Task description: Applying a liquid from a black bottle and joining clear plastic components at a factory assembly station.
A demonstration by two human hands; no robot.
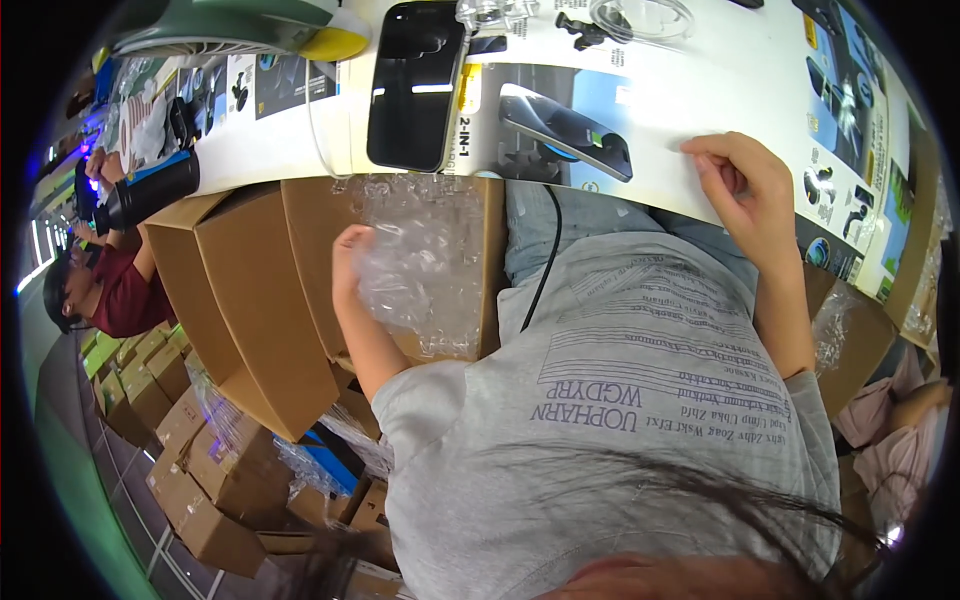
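Note:
Down to the left, beside the table edge, my left hand [352, 262] has its fingers bent round the edge of a clear plastic shell [398, 275], which is smeared by motion. Below it is an open cardboard box [492, 265] with several more clear plastic pieces [450, 215] in it. My right hand [748, 190] rests at the right over the near table edge. Its index finger reaches left, the thumb is apart from it, the other fingers curl, and nothing is held. A black smartphone [416, 85] lies on the table between the hands.
The white table [660, 85] is covered with printed product pictures. A clear plastic cup-like piece [640, 18] and a small black mount [580, 30] lie at the back. A green and yellow device [335, 38] stands back left. Cardboard boxes [250, 290] stack at left; another person [125, 280] works there.

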